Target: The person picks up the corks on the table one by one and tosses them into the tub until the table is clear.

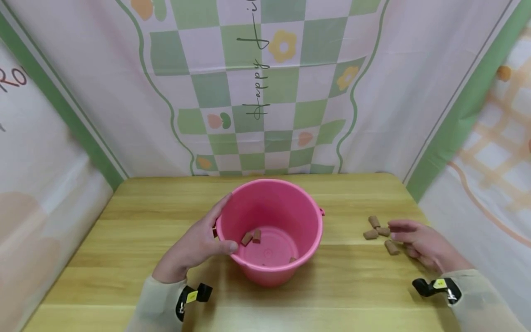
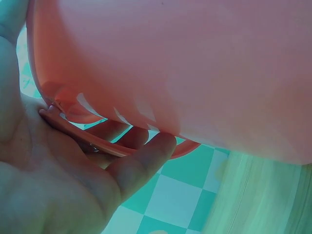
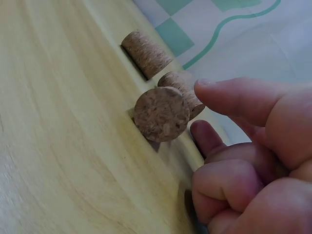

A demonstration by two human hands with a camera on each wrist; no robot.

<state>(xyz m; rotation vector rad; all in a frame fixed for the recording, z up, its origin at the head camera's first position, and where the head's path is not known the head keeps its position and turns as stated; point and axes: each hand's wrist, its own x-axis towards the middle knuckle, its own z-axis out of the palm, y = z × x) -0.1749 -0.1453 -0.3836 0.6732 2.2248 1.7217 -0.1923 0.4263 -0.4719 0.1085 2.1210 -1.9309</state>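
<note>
A pink bucket (image 1: 269,274) stands on the table with several cork stoppers (image 1: 256,236) on its floor. My left hand (image 1: 203,242) grips its left side, thumb over the rim, fingers along the outer wall. In the left wrist view, the bucket's handle (image 2: 87,138) crosses the palm. At the right lies a small group of cork stoppers (image 1: 371,234). My right hand (image 1: 423,242) reaches in beside them, thumb and a finger parted around the end of one cork (image 3: 183,92). That cork lies on the table; whether the fingertips touch it I cannot tell.
The wooden table (image 1: 352,295) ends at a checked green-and-white curtain (image 1: 282,87) behind the bucket. Cloth panels hang at the left and right sides. A handle lug (image 1: 321,212) sticks out from the bucket's right side.
</note>
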